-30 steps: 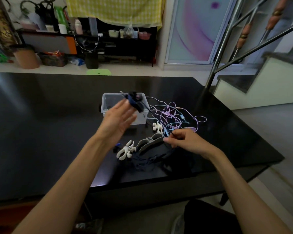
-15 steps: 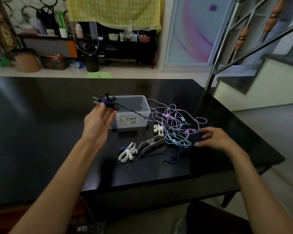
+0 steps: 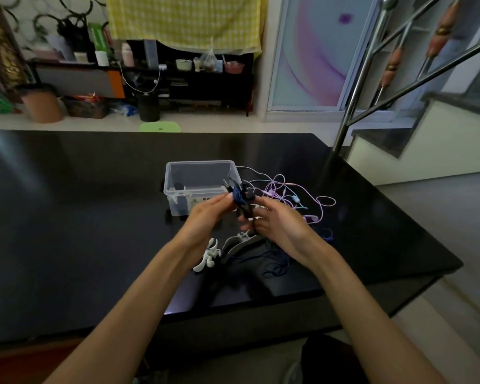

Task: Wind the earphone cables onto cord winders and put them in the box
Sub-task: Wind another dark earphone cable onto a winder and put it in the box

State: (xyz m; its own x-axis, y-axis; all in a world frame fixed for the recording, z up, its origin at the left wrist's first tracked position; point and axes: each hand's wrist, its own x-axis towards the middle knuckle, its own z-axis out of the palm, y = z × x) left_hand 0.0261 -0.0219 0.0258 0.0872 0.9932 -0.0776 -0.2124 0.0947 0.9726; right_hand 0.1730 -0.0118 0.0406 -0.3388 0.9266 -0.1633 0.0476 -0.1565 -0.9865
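Black table (image 3: 94, 217) lies bare left of both hands (image 3: 205, 217) (image 3: 277, 225).

sitting mid-table (image 3: 94, 217): box (image 3: 178, 187), with loose cables (image 3: 288, 189) lying just right of it. holding a wound winder (image 3: 240, 196) between left hand (image 3: 205, 217) and right hand (image 3: 277, 220), before the box. lying nearer, under the hands: spare winders (image 3: 208, 257).
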